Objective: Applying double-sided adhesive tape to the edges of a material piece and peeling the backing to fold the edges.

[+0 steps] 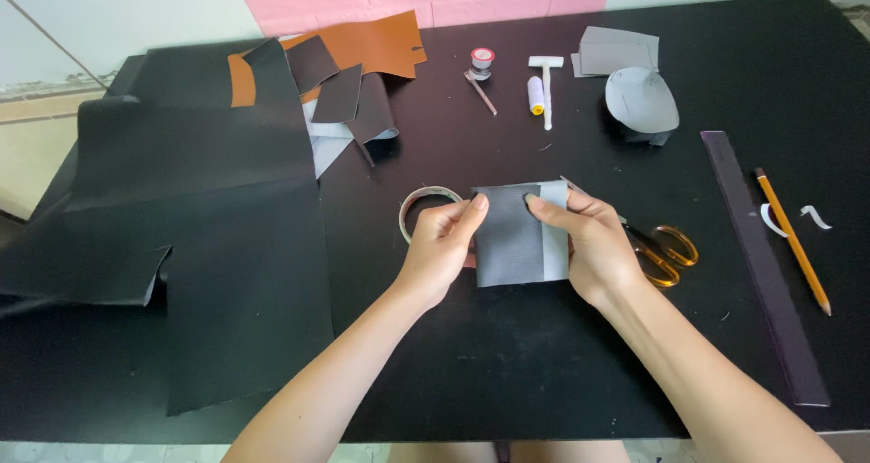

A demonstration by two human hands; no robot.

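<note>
A small grey leather piece [512, 241] with a lighter folded strip along its right side lies held at the middle of the black table [507, 363]. My left hand [441, 245] pinches its upper left edge with thumb and fingers. Its right side is gripped by my right hand [594, 245], whose thumb presses on the upper part of the fold. A roll of tape [419, 205] lies just behind my left hand, partly hidden by it.
Scissors with orange handles [666, 253] lie right of my right hand. A dark ruler [766, 264] and a pencil [793, 241] sit further right. Large black leather sheets [217, 245] cover the left. Brown scraps [381, 46], a thread spool [536, 95], a small jar [481, 62] and grey pieces [639, 96] lie at the back.
</note>
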